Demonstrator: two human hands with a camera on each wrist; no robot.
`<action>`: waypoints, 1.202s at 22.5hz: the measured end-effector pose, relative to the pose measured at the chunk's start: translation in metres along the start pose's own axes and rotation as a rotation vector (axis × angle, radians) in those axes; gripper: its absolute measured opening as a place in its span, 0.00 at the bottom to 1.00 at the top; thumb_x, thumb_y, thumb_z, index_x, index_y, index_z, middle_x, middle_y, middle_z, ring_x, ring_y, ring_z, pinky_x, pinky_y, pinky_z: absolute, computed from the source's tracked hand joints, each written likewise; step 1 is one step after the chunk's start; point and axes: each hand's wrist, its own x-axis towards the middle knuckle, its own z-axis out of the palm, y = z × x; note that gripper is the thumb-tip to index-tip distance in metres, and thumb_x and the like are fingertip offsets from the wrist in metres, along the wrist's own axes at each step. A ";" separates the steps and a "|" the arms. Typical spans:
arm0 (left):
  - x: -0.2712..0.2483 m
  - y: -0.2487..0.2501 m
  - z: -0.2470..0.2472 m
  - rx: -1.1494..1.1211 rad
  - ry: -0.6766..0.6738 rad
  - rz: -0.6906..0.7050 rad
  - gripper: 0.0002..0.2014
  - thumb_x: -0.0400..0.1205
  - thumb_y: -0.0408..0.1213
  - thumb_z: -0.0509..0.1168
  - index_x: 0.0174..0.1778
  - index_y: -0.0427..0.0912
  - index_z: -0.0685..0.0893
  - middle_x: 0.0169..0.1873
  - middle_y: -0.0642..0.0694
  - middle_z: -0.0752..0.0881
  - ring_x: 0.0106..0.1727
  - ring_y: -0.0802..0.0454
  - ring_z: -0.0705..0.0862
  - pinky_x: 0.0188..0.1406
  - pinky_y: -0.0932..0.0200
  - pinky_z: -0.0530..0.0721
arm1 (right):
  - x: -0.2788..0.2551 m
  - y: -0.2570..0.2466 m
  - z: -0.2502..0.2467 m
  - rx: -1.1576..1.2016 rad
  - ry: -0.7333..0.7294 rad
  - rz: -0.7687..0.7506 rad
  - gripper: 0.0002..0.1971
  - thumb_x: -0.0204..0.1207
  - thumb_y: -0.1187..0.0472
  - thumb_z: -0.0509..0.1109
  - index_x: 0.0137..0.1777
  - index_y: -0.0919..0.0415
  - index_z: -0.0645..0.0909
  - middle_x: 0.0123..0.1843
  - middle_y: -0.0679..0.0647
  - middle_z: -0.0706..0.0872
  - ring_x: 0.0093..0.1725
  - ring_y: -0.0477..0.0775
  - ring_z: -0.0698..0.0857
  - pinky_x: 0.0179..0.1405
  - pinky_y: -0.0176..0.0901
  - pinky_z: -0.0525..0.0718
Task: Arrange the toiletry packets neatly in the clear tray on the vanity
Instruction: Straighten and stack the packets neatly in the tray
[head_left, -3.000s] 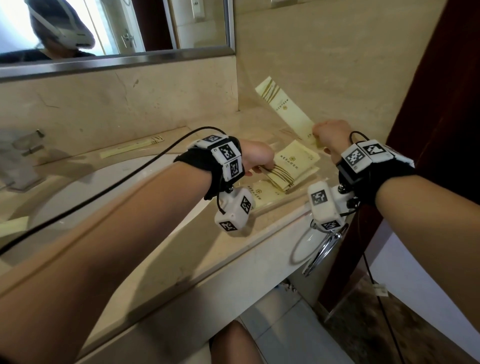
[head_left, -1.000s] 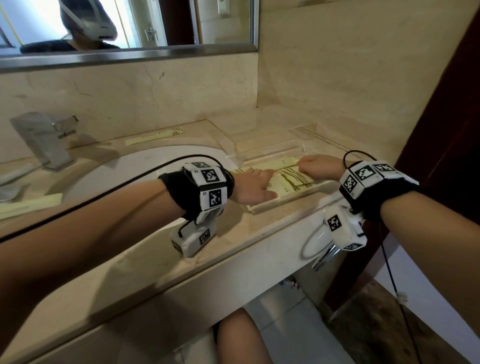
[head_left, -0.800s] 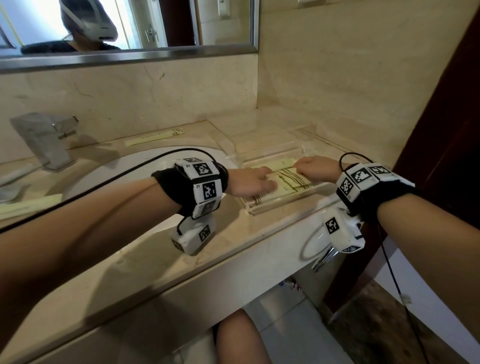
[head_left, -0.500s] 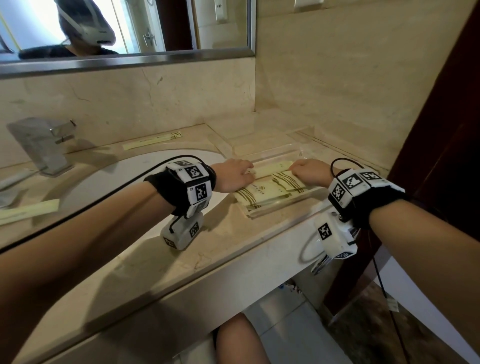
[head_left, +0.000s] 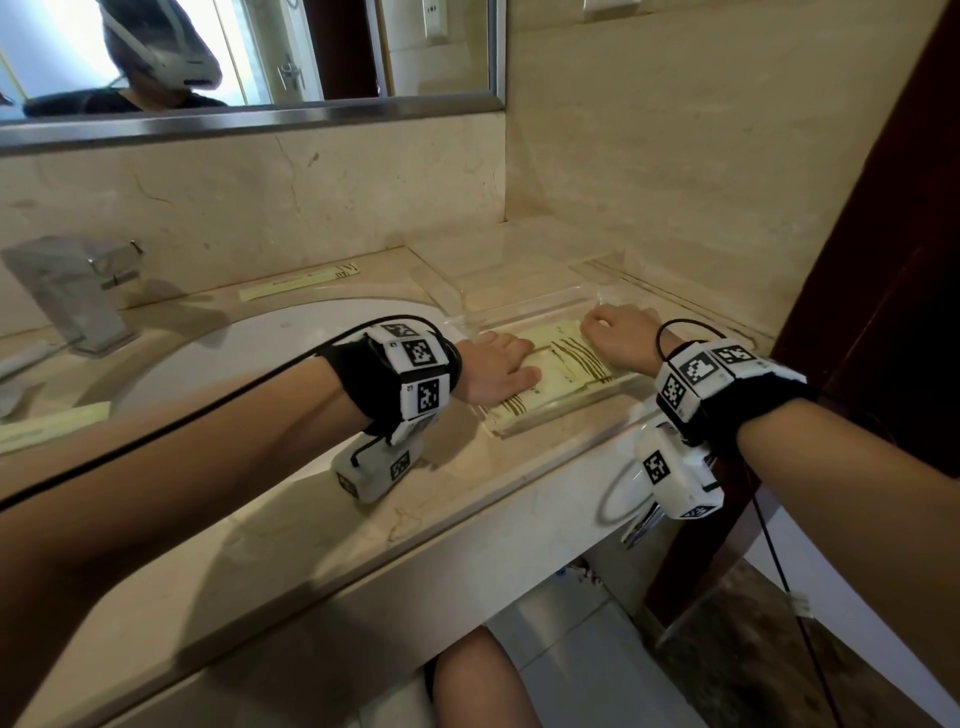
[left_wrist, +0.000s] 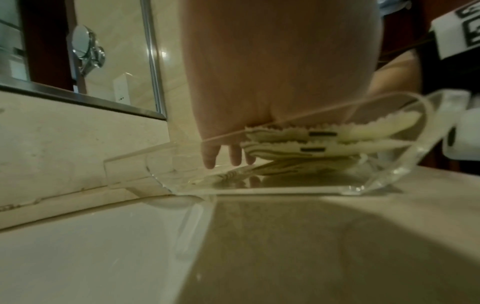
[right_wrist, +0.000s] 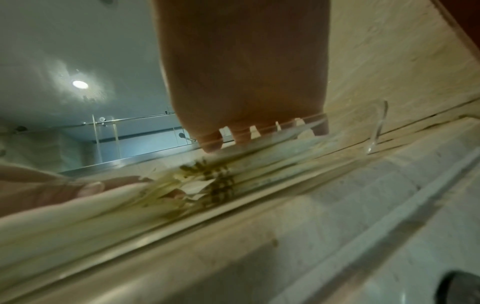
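A clear tray (head_left: 524, 306) sits at the right end of the vanity, against the side wall. Inside it lies a stack of pale yellow toiletry packets (head_left: 558, 371) with brown stripes. My left hand (head_left: 511, 364) rests at the stack's left side, thumb on top. In the left wrist view its fingers (left_wrist: 210, 160) point down beside the serrated packet edges (left_wrist: 311, 142) inside the tray wall (left_wrist: 389, 176). My right hand (head_left: 615, 335) touches the stack's far right end. Its fingertips (right_wrist: 213, 147) reach down behind the tray wall (right_wrist: 376, 131) onto the packets (right_wrist: 103, 205).
One long packet (head_left: 298, 278) lies by the back wall and another (head_left: 52, 423) at the far left of the counter. The white basin (head_left: 234, 353) and a chrome faucet (head_left: 67, 291) are to the left. A towel ring (head_left: 623, 493) hangs under the counter edge.
Three seconds ago my right hand held a long packet up in the air. That packet now lies in the tray, and both hands have come down against the stack's sides.
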 end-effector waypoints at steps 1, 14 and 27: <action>0.002 0.001 -0.001 0.014 -0.031 0.016 0.30 0.88 0.51 0.40 0.84 0.40 0.46 0.84 0.43 0.50 0.85 0.46 0.50 0.84 0.51 0.52 | 0.001 0.002 0.004 -0.023 -0.029 -0.026 0.23 0.82 0.48 0.49 0.73 0.51 0.72 0.76 0.59 0.74 0.76 0.65 0.67 0.75 0.58 0.66; -0.001 -0.025 -0.018 -0.164 0.158 0.088 0.21 0.89 0.35 0.49 0.79 0.43 0.67 0.82 0.43 0.62 0.83 0.49 0.59 0.78 0.62 0.54 | 0.006 0.009 0.014 -0.025 -0.070 -0.092 0.20 0.81 0.49 0.47 0.64 0.52 0.76 0.72 0.57 0.77 0.70 0.64 0.73 0.72 0.56 0.70; 0.018 -0.035 -0.015 -0.110 0.054 -0.039 0.25 0.82 0.29 0.53 0.72 0.56 0.77 0.79 0.45 0.68 0.79 0.45 0.67 0.78 0.51 0.68 | 0.004 0.011 0.014 -0.045 -0.048 -0.109 0.19 0.82 0.49 0.46 0.59 0.55 0.75 0.68 0.59 0.78 0.67 0.64 0.74 0.69 0.56 0.71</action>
